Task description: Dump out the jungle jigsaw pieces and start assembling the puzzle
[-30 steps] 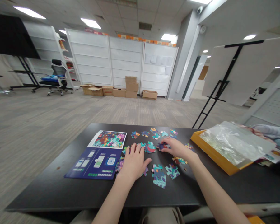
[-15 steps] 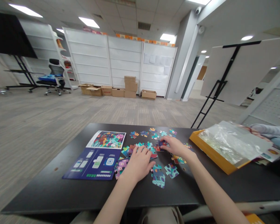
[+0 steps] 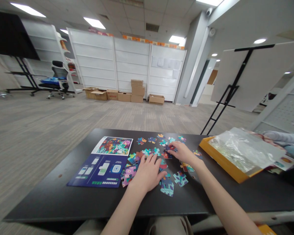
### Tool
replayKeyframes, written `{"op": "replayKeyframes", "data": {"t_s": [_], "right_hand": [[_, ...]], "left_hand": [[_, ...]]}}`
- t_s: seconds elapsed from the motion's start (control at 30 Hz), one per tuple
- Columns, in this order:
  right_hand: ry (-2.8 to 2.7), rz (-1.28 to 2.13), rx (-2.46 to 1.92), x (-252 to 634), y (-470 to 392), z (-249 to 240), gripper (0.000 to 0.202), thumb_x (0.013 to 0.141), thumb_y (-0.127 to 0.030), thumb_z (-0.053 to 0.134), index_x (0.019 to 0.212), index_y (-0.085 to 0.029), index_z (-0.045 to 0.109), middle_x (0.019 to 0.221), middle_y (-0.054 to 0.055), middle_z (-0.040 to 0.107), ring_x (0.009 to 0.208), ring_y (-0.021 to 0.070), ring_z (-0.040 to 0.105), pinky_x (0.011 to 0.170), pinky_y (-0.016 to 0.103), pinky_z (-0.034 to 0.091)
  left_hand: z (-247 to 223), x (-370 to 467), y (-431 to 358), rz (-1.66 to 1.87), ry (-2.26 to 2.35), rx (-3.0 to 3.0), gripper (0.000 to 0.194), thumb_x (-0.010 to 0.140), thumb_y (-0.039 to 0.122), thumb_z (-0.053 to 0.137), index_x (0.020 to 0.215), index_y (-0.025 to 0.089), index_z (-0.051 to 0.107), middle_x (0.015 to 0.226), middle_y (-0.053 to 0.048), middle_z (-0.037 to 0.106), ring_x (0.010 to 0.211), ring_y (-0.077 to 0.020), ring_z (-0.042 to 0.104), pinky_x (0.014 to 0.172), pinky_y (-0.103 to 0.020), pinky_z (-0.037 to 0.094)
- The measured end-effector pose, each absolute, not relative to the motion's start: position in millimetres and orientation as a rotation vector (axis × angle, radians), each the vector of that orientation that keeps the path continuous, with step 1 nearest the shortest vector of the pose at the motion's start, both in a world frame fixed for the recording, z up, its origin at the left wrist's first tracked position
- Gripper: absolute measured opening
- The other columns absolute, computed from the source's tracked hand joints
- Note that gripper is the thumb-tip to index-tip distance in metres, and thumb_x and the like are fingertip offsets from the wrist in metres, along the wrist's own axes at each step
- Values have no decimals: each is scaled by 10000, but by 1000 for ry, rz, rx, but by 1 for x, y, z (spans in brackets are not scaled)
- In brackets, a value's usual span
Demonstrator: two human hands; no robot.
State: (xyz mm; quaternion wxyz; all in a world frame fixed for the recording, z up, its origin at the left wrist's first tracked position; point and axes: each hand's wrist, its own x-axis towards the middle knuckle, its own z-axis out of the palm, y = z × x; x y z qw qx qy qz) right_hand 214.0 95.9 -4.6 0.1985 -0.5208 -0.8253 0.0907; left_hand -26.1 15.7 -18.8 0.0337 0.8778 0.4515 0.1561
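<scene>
My left hand (image 3: 149, 171) lies palm down with its fingers spread over a cluster of joined puzzle pieces (image 3: 129, 173), covering part of it. Pink, teal and brown bits show around the fingers. To its right, my right hand (image 3: 182, 152) has thumb and fingers curled together on a dark puzzle piece (image 3: 168, 148), partly hidden by the fingertips. That piece is at the upper edge of a red and dark piece (image 3: 167, 155); whether they interlock I cannot tell. Closer to me are a blue patterned section (image 3: 167, 187) and a teal spotted piece (image 3: 180, 179).
Several loose pieces (image 3: 152, 140) lie along the table's far side. A picture sheet (image 3: 115, 146) and a purple leaflet (image 3: 95, 173) are at left. On the right, a yellow box (image 3: 225, 163) holds clear plastic wrapping (image 3: 240, 147). The black table (image 3: 51, 199) ends close to my lap.
My left hand has slid slightly right across the pieces, showing more of the pink part. My right hand stays at the same dark piece, barely shifted.
</scene>
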Motion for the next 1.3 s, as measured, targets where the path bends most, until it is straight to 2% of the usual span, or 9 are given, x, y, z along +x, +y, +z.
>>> {"op": "replayKeyframes", "data": {"t_s": [0.1,0.23,0.37,0.67,0.83,0.93,1.0,1.13,1.3], "right_hand": [[-2314,411,-1441,224,84,18,223,860,-369,717,985,-186,689,992,67,721,930,221,652,856,337,478],[-2401,825,-1640,237,72,34,320,716,-413,826,922,-200,705,807,11,686,755,188,628,677,280,454],[-2452,847,-1732,237,71,29,363,639,-381,870,914,-208,708,739,-12,627,681,170,577,595,257,387],[-2540,620,-1492,221,75,20,233,730,-340,824,877,-187,727,949,33,652,779,164,573,686,258,422],[-2505,673,-1613,219,69,25,289,677,-287,850,916,-191,721,849,11,666,709,159,583,621,245,407],[-2462,805,-1685,214,62,29,313,680,-284,834,952,-196,706,815,-2,656,591,129,561,533,231,383],[-2482,828,-1649,211,59,30,302,682,-272,828,949,-196,709,823,0,651,580,122,558,522,227,384],[-2556,720,-1517,210,61,25,286,697,-271,827,959,-206,734,865,13,647,663,143,580,570,229,417],[-2530,664,-1490,214,67,18,266,769,-280,791,1023,-215,744,940,31,657,643,134,590,605,244,453]], "left_hand": [[-22,-26,15,463,1467,2688,507,1018,548,447,1364,199,573,1502,-168,542,1428,-347,444,1183,-604,287],[-22,-26,15,453,1539,2663,541,1009,558,460,1389,187,561,1506,-183,534,1438,-354,433,1192,-605,283],[-22,-26,15,455,1595,2649,541,1003,548,473,1393,184,560,1505,-178,538,1449,-361,420,1193,-603,289],[-15,-24,17,473,1756,2655,381,985,408,559,1266,165,646,1417,-159,613,1372,-355,495,1175,-577,327],[-13,-24,18,503,1823,2617,327,976,363,579,1216,159,665,1339,-161,646,1321,-349,527,1150,-563,359],[-12,-24,19,509,1839,2606,309,974,341,579,1197,147,670,1304,-175,652,1299,-357,537,1125,-561,380],[-11,-23,19,510,1828,2605,298,973,322,576,1192,144,670,1294,-179,654,1296,-358,537,1119,-560,383],[-10,-22,17,507,1766,2590,293,965,342,591,1180,158,667,1302,-164,654,1311,-356,526,1119,-554,381],[-11,-20,17,502,1778,2586,317,972,399,585,1160,157,668,1277,-159,664,1307,-364,526,1135,-563,358]]}}
